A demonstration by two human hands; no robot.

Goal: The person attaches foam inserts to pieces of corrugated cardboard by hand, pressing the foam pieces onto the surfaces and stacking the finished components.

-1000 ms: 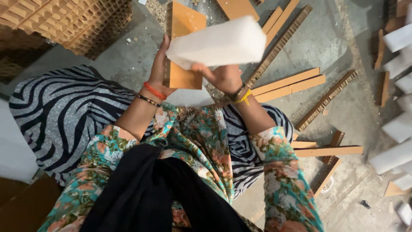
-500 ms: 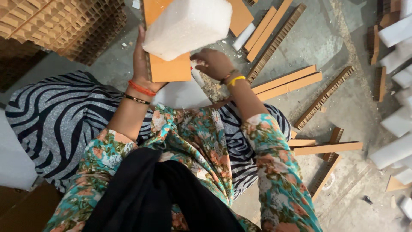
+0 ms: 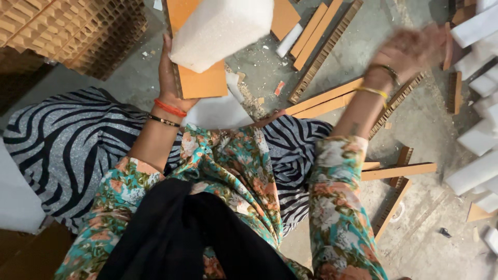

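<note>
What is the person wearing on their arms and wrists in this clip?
Both arms have floral sleeves, teal with orange and white, ending near the elbows. The left hand has an orange-red band and a thin dark bracelet at the wrist; the right hand has a dark bangle and a yellow one.

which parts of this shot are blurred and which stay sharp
Head view: the right hand is smeared by motion blur, fingers indistinct, as it reaches toward the white foam pieces; the left hand, the foam block and orange cardboard panel it holds read fairly sharp; light is flat, without glare.

Left hand [image 3: 171, 78] gripping orange board [image 3: 205, 83] under white foam block [image 3: 220, 31], right hand [image 3: 410, 49] (blurred) upper right beside white foam pieces [image 3: 480, 52].
</note>
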